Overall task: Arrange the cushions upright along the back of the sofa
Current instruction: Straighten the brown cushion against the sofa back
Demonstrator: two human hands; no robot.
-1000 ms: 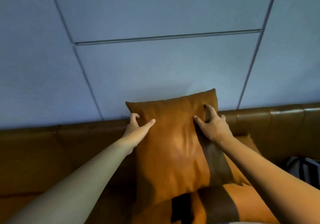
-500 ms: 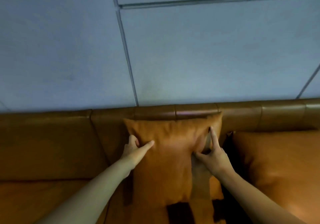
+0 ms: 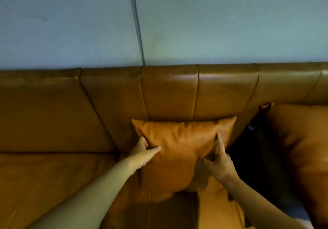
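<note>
A tan leather cushion stands upright against the backrest of the brown leather sofa, its lower edge on the seat. My left hand grips its left edge, thumb on the front and fingers behind. My right hand pinches its right side, index finger pointing up along the face. A second, larger tan cushion leans against the backrest at the right. Another tan cushion lies flat on the seat under my right forearm.
The sofa seat stretches to the left. A dark gap separates the two upright cushions. A pale blue panelled wall rises behind the backrest. Something pale shows at the lower right corner.
The cushion has come down from above the backrest's top edge to rest low against the backrest. Both hands moved down with it, and the view shifted left along the sofa.
</note>
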